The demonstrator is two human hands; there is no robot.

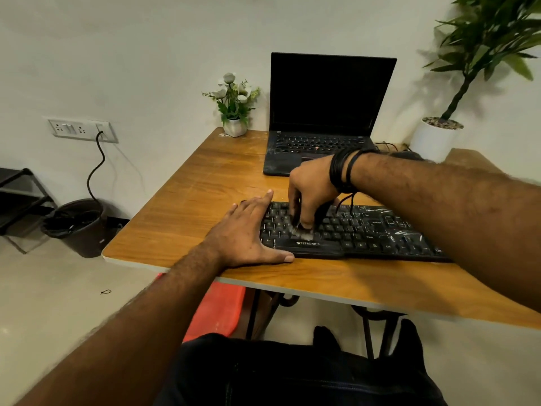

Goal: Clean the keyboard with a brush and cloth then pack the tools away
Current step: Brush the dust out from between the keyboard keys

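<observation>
At the near edge of the worktop (181, 218), the left hand (248, 232) lies flat with its fingers straight and spread, the thumb along the front rim of the keyboard (366, 230) and the fingertips by its left end, steadying it. The black keyboard sits across the front of the worktop, running out to the right under the right forearm. White flecks and streaks show on the keys toward its right half.

Just beyond, the right hand (313, 189) reaches down over the left-middle keys, its fingers curled round a brush (303, 232), whose pale bristle end is blurred against the keys near the space bar row. The handle is mostly hidden inside the grip. Dark bands wrap the wrist.

This looks like the brushing step, with the left part of the keyboard in hand; the flecked right half seems yet to be swept. The next move probably calls for working the bristles rightward along the rows while the left hand keeps the board from sliding. No cloth shows anywhere in view.

Farther back stand an open laptop (330, 112) with a dark screen, a small pot of white flowers (234, 106) to its left, and a tall potted plant (439, 133) at the right corner.
</observation>
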